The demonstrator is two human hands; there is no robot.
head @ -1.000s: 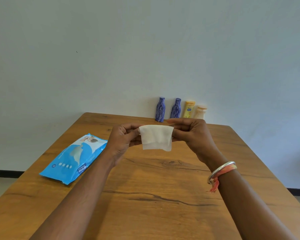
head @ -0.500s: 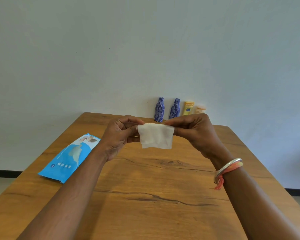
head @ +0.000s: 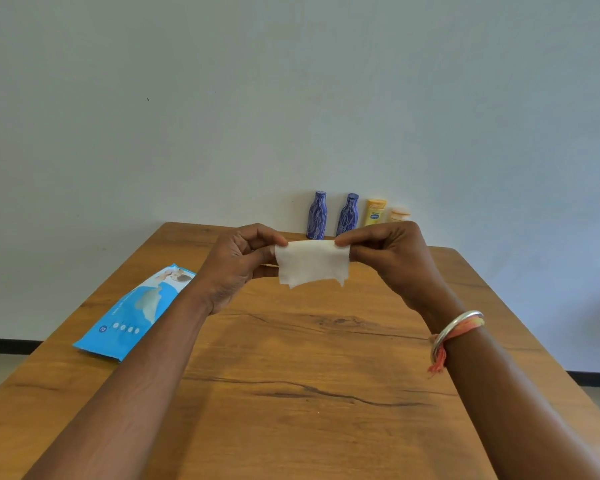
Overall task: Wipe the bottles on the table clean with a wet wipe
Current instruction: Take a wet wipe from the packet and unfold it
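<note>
A white wet wipe [head: 310,263] hangs stretched between both hands above the middle of the wooden table [head: 291,375]. My left hand [head: 238,265] pinches its left top corner and my right hand [head: 392,254] pinches its right top corner. Against the wall at the table's far edge stand two blue patterned bottles [head: 316,216] [head: 347,216], a yellow bottle [head: 374,212] and a pale orange-capped bottle [head: 399,214]. My right hand hides the lower part of the last two.
A blue wet-wipe packet [head: 136,311] lies flat near the table's left edge. A plain wall rises right behind the bottles. The floor shows past the table's left and right sides.
Both hands have lifted the wipe slightly and drawn it a bit wider. Its lower edge now hangs more ragged. The bottles and the packet have not moved.
</note>
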